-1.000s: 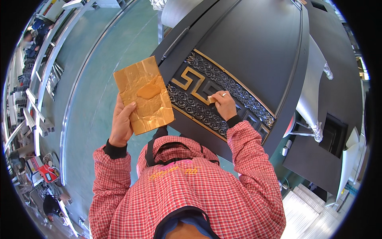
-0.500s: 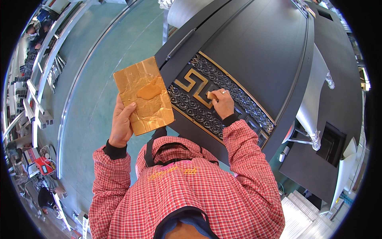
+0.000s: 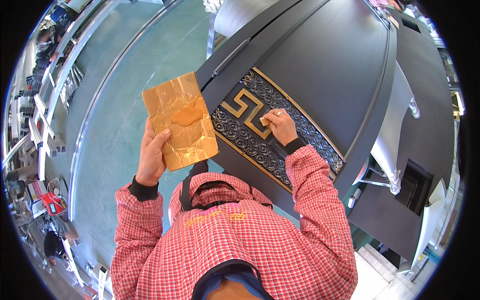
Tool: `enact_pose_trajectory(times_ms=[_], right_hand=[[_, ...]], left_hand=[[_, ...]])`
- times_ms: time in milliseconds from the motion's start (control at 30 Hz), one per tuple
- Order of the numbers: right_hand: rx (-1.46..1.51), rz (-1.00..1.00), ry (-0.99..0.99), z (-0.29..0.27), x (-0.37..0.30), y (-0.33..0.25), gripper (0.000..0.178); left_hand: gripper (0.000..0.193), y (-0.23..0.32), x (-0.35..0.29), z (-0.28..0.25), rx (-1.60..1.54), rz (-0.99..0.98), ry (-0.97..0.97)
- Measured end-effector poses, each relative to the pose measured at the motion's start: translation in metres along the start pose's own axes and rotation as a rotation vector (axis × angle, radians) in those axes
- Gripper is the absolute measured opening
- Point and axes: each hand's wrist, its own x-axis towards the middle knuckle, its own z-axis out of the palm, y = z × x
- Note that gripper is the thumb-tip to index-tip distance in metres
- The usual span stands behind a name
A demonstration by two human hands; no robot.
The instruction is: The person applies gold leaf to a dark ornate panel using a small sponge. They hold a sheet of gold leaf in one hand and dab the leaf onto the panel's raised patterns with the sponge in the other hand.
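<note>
My left hand (image 3: 151, 155) grips the lower left edge of a creased gold-coloured board (image 3: 185, 145), thumb on top. A puddle of orange-gold paint (image 3: 187, 115) lies on the board. Between the thumb and fingers of my right hand (image 3: 282, 127) is a small tan piece (image 3: 264, 121), perhaps sponge; the fingers partly cover it. It is at the gold angular key pattern (image 3: 241, 99) on a dark door panel (image 3: 320, 65). Bands of dark scrollwork (image 3: 245, 131) with gold edging run along both sides of the pattern. Part of the pattern is hidden under my right hand and sleeve.
A long bar handle (image 3: 231, 57) lies along the door's left side. Another dark panel (image 3: 425, 115) with a rectangular opening is at the right, beside a wrapped roll-like support (image 3: 390, 135). Metal profiles (image 3: 35, 130) and a red device (image 3: 52, 204) stand at the left.
My right wrist has shifted slightly right and away from me, the tan piece staying near the key pattern. The door sits a little lower in view. My left hand and the board have barely moved.
</note>
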Motion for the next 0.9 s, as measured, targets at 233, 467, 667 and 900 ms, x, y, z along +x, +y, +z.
enact_pose_trajectory(times_ms=[233,467,667,900], right_hand=[[-0.090,0.035,0.068,-0.011,0.027,0.020,0.015],[-0.009,0.158,0.031,-0.017,0.021,0.005,0.022],[-0.054,0.194,0.025,-0.014,0.000,0.007,0.021],[-0.077,0.268,0.047,-0.027,-0.025,0.008,0.019]], left_hand=[[0.056,-0.001,-0.005,-0.009,-0.009,0.011,0.025],[0.056,0.000,-0.005,-0.009,-0.022,0.018,0.027],[0.056,0.001,-0.003,-0.010,-0.011,0.012,0.002],[0.056,0.004,-0.001,-0.003,-0.008,-0.003,-0.029]])
